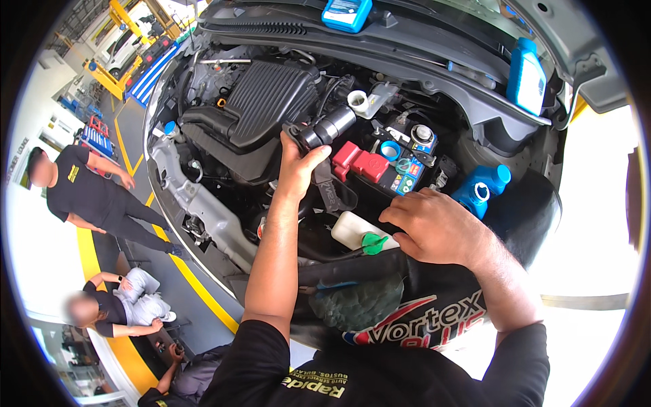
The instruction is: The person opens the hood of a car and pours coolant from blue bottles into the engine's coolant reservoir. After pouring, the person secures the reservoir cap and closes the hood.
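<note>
My left hand point(300, 166) is wrapped round a black cylindrical tool point(331, 127), possibly a flashlight, over the engine bay. Its far end points toward a white, cup-shaped opening point(358, 102). My right hand point(437, 227) is over the near edge of the bay, fingers bent and thumb apart, nothing seen in it; some fingertips are hidden. Beside it lies a whitish reservoir point(348, 230) with a green cap point(373, 243). Beyond the hand sits the battery point(407, 182) with a red terminal cover point(359, 161). A blue cap point(390, 150) and a clear ring-like piece point(403, 166) rest on it.
Blue bottles stand around the bay: one on the near right point(483, 188), one at the far right point(527, 78), one on the cowl point(347, 13). A ribbed black engine cover point(271, 91) fills the left. A black fender cover point(519, 217) drapes the near edge. People are at left.
</note>
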Demonstrator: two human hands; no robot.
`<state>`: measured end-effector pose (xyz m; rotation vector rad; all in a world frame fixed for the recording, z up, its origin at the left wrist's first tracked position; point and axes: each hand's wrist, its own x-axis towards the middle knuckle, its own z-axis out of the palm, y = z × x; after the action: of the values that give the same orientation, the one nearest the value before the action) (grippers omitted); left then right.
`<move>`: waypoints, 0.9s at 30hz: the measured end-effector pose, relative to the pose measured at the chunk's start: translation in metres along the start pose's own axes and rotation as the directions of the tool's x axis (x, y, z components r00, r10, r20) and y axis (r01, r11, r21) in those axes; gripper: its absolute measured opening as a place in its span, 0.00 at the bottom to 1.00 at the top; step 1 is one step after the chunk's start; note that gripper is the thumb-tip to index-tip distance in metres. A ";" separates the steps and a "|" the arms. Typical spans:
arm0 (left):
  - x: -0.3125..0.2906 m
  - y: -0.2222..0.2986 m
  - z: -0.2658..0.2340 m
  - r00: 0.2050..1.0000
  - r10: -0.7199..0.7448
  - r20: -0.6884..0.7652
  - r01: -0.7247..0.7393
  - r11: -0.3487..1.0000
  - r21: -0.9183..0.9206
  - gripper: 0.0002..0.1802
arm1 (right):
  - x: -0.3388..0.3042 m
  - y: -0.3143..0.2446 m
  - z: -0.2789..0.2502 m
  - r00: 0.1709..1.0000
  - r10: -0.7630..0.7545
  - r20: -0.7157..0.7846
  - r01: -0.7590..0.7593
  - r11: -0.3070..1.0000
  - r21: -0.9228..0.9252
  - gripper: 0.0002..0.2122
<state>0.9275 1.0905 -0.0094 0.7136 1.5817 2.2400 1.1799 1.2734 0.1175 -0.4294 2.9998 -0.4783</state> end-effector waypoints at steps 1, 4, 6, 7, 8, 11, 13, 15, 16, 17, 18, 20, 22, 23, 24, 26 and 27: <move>0.001 0.002 0.004 0.999 -0.033 0.025 0.035 0.997 -0.069 0.34 | -0.002 0.001 0.001 1.000 0.001 0.014 -0.001 1.000 -0.022 0.14; 0.007 -0.011 0.002 0.998 0.066 -0.001 -0.066 0.993 0.094 0.33 | -0.001 -0.002 0.004 0.998 -0.031 0.048 0.034 0.998 -0.061 0.14; 0.009 -0.006 0.015 0.989 0.144 0.017 -0.145 0.980 0.137 0.34 | -0.003 -0.002 0.008 0.998 -0.052 0.045 0.054 0.998 -0.038 0.13; 0.010 -0.005 0.020 0.983 0.182 0.028 -0.184 0.970 0.158 0.34 | -0.004 -0.001 0.011 0.998 -0.059 0.036 0.061 0.997 -0.038 0.13; 0.011 -0.005 0.020 0.971 0.238 0.037 -0.240 0.954 0.181 0.36 | -0.004 -0.001 0.014 0.997 -0.070 0.027 0.071 0.997 -0.037 0.13; 0.011 -0.004 0.024 0.958 0.284 0.035 -0.284 0.934 0.217 0.35 | -0.001 -0.004 0.015 0.996 -0.069 0.055 0.072 0.996 -0.048 0.13; 0.010 -0.007 0.021 0.965 0.262 0.023 -0.261 0.939 0.222 0.33 | 0.000 -0.004 0.018 0.995 -0.067 0.067 0.071 0.996 -0.046 0.13; 0.009 -0.004 0.027 0.967 0.252 0.027 -0.252 0.946 0.204 0.31 | -0.002 -0.002 0.021 0.996 -0.071 0.051 0.073 0.996 -0.043 0.13; 0.009 -0.006 0.027 0.968 0.248 0.033 -0.249 0.945 0.214 0.31 | -0.002 -0.002 0.021 0.996 -0.065 0.054 0.067 0.997 -0.038 0.13; 0.009 -0.006 0.027 0.969 0.246 0.035 -0.247 0.942 0.228 0.30 | -0.002 -0.002 0.022 0.996 -0.065 0.057 0.067 0.997 -0.032 0.13; 0.009 -0.007 0.027 0.969 0.244 0.038 -0.245 0.939 0.242 0.30 | -0.002 -0.003 0.022 0.996 -0.065 0.060 0.067 0.997 -0.026 0.13; 0.010 -0.007 0.029 0.960 0.275 0.050 -0.278 0.926 0.254 0.30 | 0.000 -0.002 0.025 0.994 -0.062 0.086 0.065 0.997 -0.035 0.13; 0.009 -0.010 0.031 0.959 0.278 0.058 -0.284 0.925 0.254 0.31 | -0.001 -0.002 0.027 0.992 -0.051 0.114 0.056 0.998 -0.036 0.14; 0.010 -0.010 0.030 0.959 0.277 0.055 -0.281 0.923 0.264 0.33 | 0.000 -0.002 0.026 0.991 -0.051 0.125 0.055 0.998 -0.035 0.14; 0.009 -0.011 0.030 0.960 0.276 0.051 -0.279 0.920 0.274 0.34 | 0.001 -0.002 0.024 0.990 -0.051 0.135 0.056 0.998 -0.035 0.14; 0.009 -0.012 0.026 0.964 0.264 0.039 -0.262 0.909 0.324 0.38 | 0.001 -0.003 0.021 0.989 -0.044 0.142 0.049 0.998 -0.031 0.15; 0.010 -0.014 0.024 0.950 0.309 0.038 -0.303 0.888 0.347 0.39 | 0.001 -0.003 0.019 0.989 -0.044 0.144 0.049 0.998 -0.033 0.15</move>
<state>0.9325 1.1195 -0.0139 1.1118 2.0292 2.1928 1.1821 1.2644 0.1003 -0.5150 2.8693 -0.3787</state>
